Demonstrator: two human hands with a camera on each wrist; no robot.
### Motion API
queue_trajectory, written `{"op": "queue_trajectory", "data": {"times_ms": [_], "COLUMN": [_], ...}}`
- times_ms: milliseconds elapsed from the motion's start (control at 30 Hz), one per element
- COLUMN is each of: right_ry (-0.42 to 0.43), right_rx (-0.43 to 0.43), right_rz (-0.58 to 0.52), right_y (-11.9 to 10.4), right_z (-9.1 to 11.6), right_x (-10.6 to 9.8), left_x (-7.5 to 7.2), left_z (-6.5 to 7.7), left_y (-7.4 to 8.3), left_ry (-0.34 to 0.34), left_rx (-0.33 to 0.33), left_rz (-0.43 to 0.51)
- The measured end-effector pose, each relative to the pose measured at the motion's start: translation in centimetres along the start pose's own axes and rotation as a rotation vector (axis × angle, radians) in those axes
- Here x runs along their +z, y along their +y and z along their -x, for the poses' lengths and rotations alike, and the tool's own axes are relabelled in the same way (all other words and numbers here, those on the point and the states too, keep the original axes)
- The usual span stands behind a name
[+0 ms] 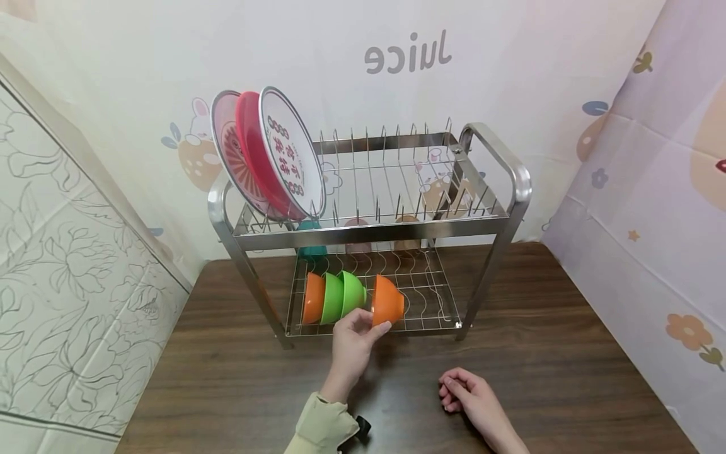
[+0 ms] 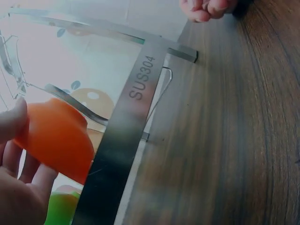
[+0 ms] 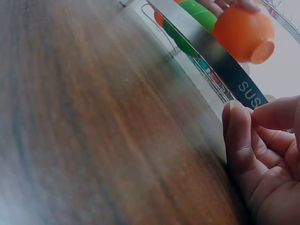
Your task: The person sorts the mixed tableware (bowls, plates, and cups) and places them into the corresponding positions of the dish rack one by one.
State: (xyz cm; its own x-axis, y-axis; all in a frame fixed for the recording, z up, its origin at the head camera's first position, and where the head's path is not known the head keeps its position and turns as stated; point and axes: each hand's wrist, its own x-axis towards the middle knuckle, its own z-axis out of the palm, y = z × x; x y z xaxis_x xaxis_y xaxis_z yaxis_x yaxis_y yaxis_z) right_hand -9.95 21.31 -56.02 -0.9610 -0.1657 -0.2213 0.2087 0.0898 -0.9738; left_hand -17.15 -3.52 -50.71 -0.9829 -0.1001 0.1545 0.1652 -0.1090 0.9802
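Note:
My left hand [image 1: 353,343] pinches the rim of an orange bowl [image 1: 388,301], thumb on one side and fingers on the other. The bowl is tipped on its side at the lower shelf of a metal dish rack [image 1: 371,234]. To its left, two green bowls [image 1: 353,294] and another orange bowl [image 1: 314,299] stand on edge in a row, apart from the held one. In the left wrist view the held orange bowl [image 2: 58,138] is beside the rack's front bar. My right hand [image 1: 473,400] rests by the table's front, loosely curled, holding nothing.
Several plates [image 1: 292,154] lean upright at the left of the rack's upper tier. Behind the bowls, a teal cup [image 1: 312,243] and other cups stand at the back of the lower shelf. The rack stands on a wooden table [image 1: 539,353] against patterned curtains.

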Motion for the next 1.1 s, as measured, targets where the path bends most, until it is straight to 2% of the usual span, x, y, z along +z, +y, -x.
{"op": "queue_trajectory", "data": {"times_ms": [200,333,600,700,833,933,1100], "right_ry": [0.006,0.01,0.022,0.02,0.024,0.024,0.023], "right_rx": [0.006,0.013,0.027,0.028,0.025,0.022,0.018], "right_rz": [0.004,0.003,0.007,0.006,0.005,0.004,0.007], "right_y": [0.0,0.0,-0.2,-0.2,-0.2,-0.2,-0.1], "right_z": [0.0,0.1,0.1,0.1,0.1,0.0,0.0], "right_x": [0.0,0.0,0.1,0.1,0.1,0.1,0.1], "left_x": [0.3,0.5,1.1,1.3,1.2,0.9,0.7], "left_z": [-0.5,-0.7,-0.8,-1.0,-1.2,-1.0,-0.7], "left_y": [-0.5,-0.6,1.7,1.3,0.0,-0.5,-0.7], "left_ry": [0.081,0.124,0.195,0.223,0.271,0.3,0.255], "left_rx": [-0.021,-0.047,-0.056,-0.056,-0.027,0.019,0.091], "left_rz": [0.047,0.035,0.017,-0.013,-0.051,-0.068,-0.153]}}
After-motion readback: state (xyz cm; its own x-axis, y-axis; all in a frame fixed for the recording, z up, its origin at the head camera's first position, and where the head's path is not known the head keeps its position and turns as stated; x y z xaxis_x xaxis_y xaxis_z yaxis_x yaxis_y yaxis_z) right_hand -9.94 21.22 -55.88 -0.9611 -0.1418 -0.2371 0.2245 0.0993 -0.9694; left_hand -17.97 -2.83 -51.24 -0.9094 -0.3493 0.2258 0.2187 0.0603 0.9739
